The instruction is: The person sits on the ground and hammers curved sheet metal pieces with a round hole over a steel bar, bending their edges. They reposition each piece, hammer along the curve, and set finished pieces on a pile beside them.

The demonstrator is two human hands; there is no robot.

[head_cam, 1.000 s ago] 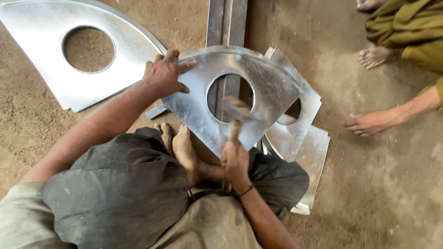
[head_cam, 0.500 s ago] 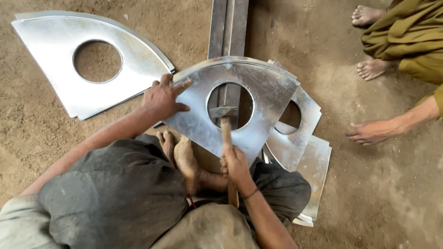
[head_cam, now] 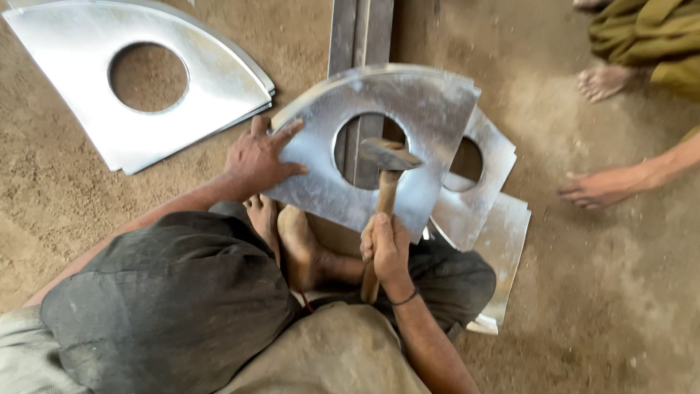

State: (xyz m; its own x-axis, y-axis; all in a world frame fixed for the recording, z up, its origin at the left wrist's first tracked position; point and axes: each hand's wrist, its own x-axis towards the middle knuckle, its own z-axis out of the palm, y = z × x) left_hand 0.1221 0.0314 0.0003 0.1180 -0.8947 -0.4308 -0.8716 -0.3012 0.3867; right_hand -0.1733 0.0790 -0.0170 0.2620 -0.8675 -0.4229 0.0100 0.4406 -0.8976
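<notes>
Sheet metal (head_cam: 408, 117), a fan-shaped galvanised piece with a round hole cut through it, lay in front of my crossed legs, resting across a dark steel rail (head_cam: 361, 36) that ran away from me over the sandy floor (head_cam: 58, 204). My left hand (head_cam: 259, 157) was pressed flat on the near left edge of that piece, fingers spread, pinning it down rather than gripping it. My right hand (head_cam: 386, 244) was wrapped tight around the wooden handle of a hammer (head_cam: 386, 164), low on the shaft, and the iron head hung over the lower rim of the hole (whether it touched the metal or stood just above it, I could not tell). My bare feet (head_cam: 288, 237) were tucked just under the sheet's near edge, between my two arms.

Beneath the top sheet, more cut pieces (head_cam: 477, 186) of the same shape fanned out to the right, one showing its own hole. Another stack of matching sheets (head_cam: 211, 80) lay well apart at the far left. At the right, another person's hand (head_cam: 601, 186) rested on the sand, and a bare foot (head_cam: 601, 80) showed beside olive-coloured cloth (head_cam: 649, 36) near the top corner.
</notes>
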